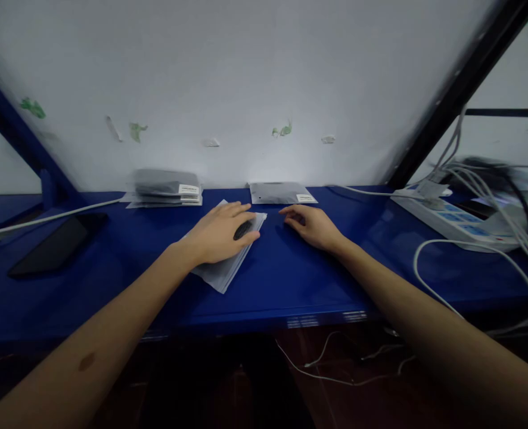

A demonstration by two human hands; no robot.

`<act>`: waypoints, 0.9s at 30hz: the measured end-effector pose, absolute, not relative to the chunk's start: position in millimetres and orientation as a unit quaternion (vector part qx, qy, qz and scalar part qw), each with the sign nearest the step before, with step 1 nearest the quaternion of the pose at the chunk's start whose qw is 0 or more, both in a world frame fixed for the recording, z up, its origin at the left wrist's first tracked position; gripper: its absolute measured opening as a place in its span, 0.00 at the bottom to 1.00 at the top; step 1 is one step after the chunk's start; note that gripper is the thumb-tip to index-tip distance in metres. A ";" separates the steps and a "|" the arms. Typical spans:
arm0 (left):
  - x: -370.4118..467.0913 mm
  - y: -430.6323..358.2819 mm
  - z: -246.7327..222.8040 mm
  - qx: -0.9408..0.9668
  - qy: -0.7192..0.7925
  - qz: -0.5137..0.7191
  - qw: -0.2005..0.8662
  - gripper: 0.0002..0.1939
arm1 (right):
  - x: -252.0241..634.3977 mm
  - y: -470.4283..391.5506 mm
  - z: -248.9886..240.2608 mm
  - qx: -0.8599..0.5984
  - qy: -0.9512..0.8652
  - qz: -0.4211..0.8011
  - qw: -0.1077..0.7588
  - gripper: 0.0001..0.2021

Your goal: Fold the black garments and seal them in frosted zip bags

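My left hand [221,232] lies spread on a small stack of grey plastic bags [228,271] in the middle of the blue table, covering much of it. A dark patch shows on the bags between thumb and fingers. To the right, my right hand [306,225] rests on the table with its fingers loosely curled and apart, nothing visible in it. Behind my left hand, a taller pile of grey bags with white labels [168,187] sits by the wall. Another labelled grey bag [279,192] lies against the wall behind my right hand.
A black phone-like slab [58,244] and a white cable [58,214] are on the left. On the right stands a white power strip [458,220] with tangled cables. A dark frame post [460,89] rises behind it. Thin cables lie on the floor below.
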State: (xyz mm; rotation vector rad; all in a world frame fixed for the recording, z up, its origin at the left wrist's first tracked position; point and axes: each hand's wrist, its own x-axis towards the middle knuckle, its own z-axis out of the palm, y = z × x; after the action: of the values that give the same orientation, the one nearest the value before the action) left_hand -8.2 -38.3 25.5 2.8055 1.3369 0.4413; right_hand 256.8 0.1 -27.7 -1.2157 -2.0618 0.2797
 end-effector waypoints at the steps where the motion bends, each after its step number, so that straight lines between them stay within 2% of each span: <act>1: -8.5 -34.5 22.1 0.895 0.434 0.100 0.003 0.30 | 256.6 0.2 -27.5 -0.484 -0.791 0.110 0.358 0.13; 5: -10.8 -33.6 13.6 0.871 0.491 0.017 0.022 0.36 | 255.1 -1.9 -26.7 -0.499 -0.779 0.115 0.362 0.11; 13: -0.5 -44.1 24.3 0.790 0.608 -0.052 0.059 0.45 | 252.7 -2.5 -27.2 -0.499 -0.783 0.102 0.356 0.09; 18: -9.1 -42.4 32.4 0.783 0.619 -0.060 -0.013 0.33 | 252.2 -1.2 -25.4 -0.511 -0.770 0.113 0.365 0.09; 23: -40.6 -37.9 30.1 0.747 0.657 -0.005 -0.103 0.29 | 250.8 0.2 -24.6 -0.510 -0.772 0.119 0.359 0.09; 27: -60.5 -40.9 29.4 0.724 0.688 0.031 -0.048 0.22 | 250.0 1.4 -24.6 -0.511 -0.773 0.119 0.357 0.09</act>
State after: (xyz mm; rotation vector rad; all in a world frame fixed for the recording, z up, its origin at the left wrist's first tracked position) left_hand -60.5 -40.9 29.4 2.3465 2.2286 0.1020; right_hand 250.0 1.4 -24.6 -1.3185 -1.9955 0.3072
